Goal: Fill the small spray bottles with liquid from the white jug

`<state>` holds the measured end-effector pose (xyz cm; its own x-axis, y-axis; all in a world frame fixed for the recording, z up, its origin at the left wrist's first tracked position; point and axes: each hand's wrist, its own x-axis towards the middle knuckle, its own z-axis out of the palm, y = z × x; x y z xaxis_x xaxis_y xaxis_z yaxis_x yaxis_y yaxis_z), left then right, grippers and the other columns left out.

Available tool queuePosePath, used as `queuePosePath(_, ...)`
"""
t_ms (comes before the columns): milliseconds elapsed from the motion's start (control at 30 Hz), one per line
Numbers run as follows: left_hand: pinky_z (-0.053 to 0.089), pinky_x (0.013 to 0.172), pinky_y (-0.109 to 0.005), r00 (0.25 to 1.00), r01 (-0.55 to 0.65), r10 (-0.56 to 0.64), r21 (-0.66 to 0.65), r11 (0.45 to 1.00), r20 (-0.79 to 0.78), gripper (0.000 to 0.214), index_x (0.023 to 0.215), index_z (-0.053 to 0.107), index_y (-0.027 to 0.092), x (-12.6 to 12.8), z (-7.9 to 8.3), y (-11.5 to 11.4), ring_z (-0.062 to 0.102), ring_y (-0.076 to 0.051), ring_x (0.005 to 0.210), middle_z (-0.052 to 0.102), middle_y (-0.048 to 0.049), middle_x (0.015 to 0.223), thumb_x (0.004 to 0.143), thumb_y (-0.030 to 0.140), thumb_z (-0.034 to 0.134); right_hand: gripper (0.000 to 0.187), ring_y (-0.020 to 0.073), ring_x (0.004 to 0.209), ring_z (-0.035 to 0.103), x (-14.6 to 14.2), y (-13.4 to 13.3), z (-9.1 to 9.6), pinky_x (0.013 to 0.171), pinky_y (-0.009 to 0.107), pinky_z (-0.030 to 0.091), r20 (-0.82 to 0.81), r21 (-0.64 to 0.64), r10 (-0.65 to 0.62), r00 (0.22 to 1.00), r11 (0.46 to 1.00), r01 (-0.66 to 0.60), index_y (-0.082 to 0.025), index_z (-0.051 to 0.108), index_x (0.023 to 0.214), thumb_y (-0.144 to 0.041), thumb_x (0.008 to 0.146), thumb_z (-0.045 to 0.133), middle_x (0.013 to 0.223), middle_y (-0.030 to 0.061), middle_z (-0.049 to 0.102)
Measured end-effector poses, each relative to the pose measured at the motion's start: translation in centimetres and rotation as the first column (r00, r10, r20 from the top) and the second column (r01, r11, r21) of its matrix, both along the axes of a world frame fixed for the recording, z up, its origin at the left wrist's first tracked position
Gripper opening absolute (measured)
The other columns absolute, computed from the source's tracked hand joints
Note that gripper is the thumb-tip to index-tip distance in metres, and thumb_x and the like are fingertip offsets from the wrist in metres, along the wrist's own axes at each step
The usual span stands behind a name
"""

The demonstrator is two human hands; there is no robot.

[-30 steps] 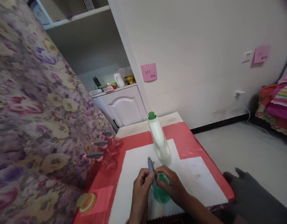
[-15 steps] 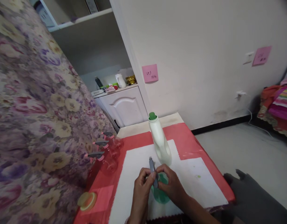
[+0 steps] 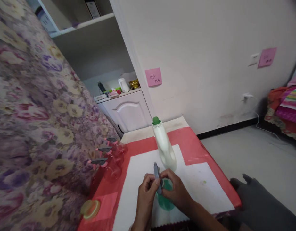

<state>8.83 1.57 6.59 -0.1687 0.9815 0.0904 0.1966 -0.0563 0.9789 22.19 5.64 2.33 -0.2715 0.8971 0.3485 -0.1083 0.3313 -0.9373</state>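
My left hand (image 3: 146,189) pinches the grey spray head (image 3: 157,172) that sticks up from a small green spray bottle (image 3: 165,200). My right hand (image 3: 176,192) wraps around the neck and top of the same green bottle, which rests on the white cloth (image 3: 191,179). Just behind my hands stands a tall white bottle with a green cap (image 3: 164,146).
Three pink spray bottles with grey heads (image 3: 109,158) stand at the left edge of the red table (image 3: 191,144), against a floral curtain (image 3: 37,112). A round yellow-green lid (image 3: 89,208) lies near the front left corner. A dark object (image 3: 260,202) sits right of the table.
My hands stay on the green bottle and its grey head, with only small shifts of the fingers. The view has tilted slightly.
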Motion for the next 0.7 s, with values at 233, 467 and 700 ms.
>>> queuePosePath(233,0.038,0.07,-0.025,1.0,-0.014,0.014,0.012,1.0,0.005,0.029,0.077,0.059,0.019,0.13,-0.29,-0.01,0.047,-0.016,0.075,0.05,0.0026,0.074,0.081,0.047,0.066,0.024,0.0233,0.095,0.062,0.34,0.27,-0.14,0.088,0.036,0.047,-0.048,0.036,0.082,0.995,0.996,-0.08,-0.021,0.063,0.089,-0.01,0.067,0.064,0.094,0.0031,0.065)
queuePosePath(467,0.039,0.07,-0.025,1.0,-0.016,0.016,0.018,1.0,0.015,0.027,0.079,0.062,0.019,0.16,-0.16,-0.02,0.049,-0.016,0.075,0.054,0.0018,0.075,0.081,0.045,0.067,0.033,0.025,0.105,0.06,0.44,0.2,0.09,0.094,0.039,0.045,-0.03,0.08,0.158,0.987,0.985,-0.156,-0.021,0.064,0.101,-0.013,0.069,0.064,0.107,0.0061,0.064)
queuePosePath(700,0.038,0.065,-0.024,1.0,-0.008,0.008,0.024,1.0,0.017,0.028,0.077,0.061,0.019,0.03,-0.38,0.04,0.048,-0.015,0.071,0.052,0.0029,0.071,0.08,0.046,0.067,0.033,0.0243,0.101,0.061,-0.02,0.07,-0.18,0.091,0.037,0.046,-0.075,0.036,0.018,0.997,0.999,-0.016,-0.021,0.063,0.09,-0.008,0.061,0.069,0.101,0.0042,0.063)
